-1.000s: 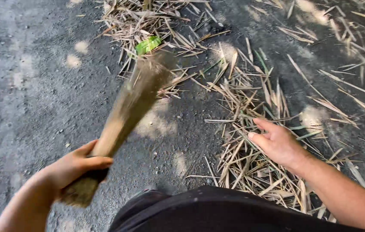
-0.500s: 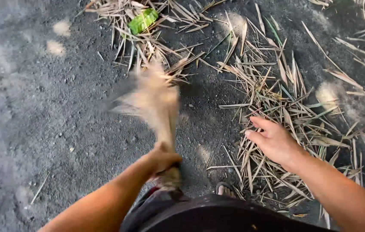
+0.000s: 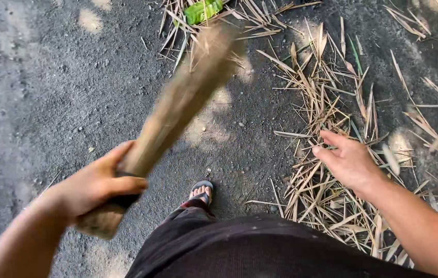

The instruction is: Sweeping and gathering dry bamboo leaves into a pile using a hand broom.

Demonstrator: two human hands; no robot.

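My left hand [image 3: 95,184] grips the thick lower end of a straw hand broom [image 3: 177,108]. The broom is blurred by motion and points up and to the right, its tip over the near edge of the dry leaf litter [image 3: 327,118]. My right hand [image 3: 347,162] hangs loose with fingers slightly curled, holding nothing, above the strewn dry bamboo leaves on the right. A green leaf [image 3: 203,9] lies among the dry leaves at the top.
The ground is dark gritty soil [image 3: 49,92] with patches of sunlight. My foot in a sandal [image 3: 201,191] shows below the broom, and dark clothing [image 3: 260,247] fills the bottom middle. More dry leaves [image 3: 435,31] lie scattered at the upper right.
The broom swung in towards my body half a second ago and has now swung back out, up and to the right. The view shifted, and my sandalled foot shows.
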